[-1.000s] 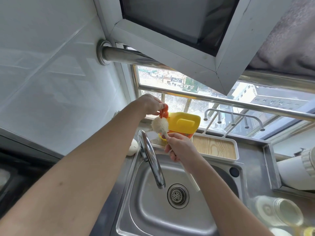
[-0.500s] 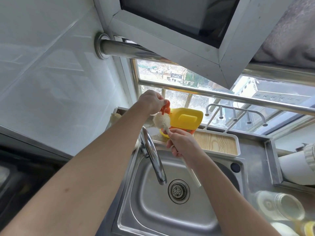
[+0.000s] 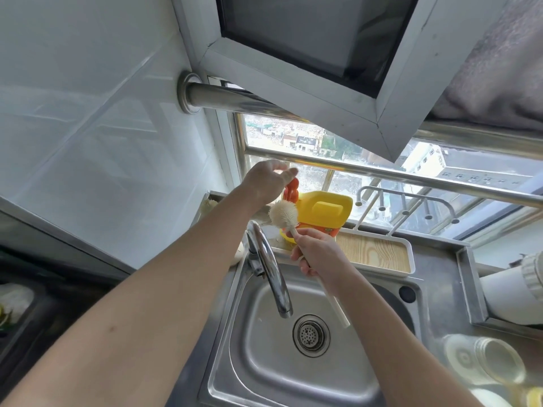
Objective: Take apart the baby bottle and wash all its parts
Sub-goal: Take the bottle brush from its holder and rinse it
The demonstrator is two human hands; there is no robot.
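My left hand (image 3: 266,183) reaches over the orange pump (image 3: 291,193) of a yellow detergent bottle (image 3: 326,211) on the ledge behind the sink, with its fingers stretched out across the pump's top. My right hand (image 3: 316,254) grips the white handle of a bottle brush. The brush's bristle head (image 3: 283,214) points up, just under the pump's nozzle. The clear baby bottle body (image 3: 486,361) lies on its side on the counter at the lower right, and pale parts (image 3: 490,399) sit at the frame's bottom edge beside it.
A steel sink (image 3: 264,374) with a drain strainer (image 3: 311,334) lies below my hands, with the curved faucet (image 3: 271,267) over it. A white tray with a wooden base (image 3: 376,254) and a peg drying rack (image 3: 405,207) stand behind. An open window frame (image 3: 296,80) hangs overhead.
My left hand's fingers, curled over the orange pump before, now lie straighter across its top. My right hand still holds the brush head under the nozzle.
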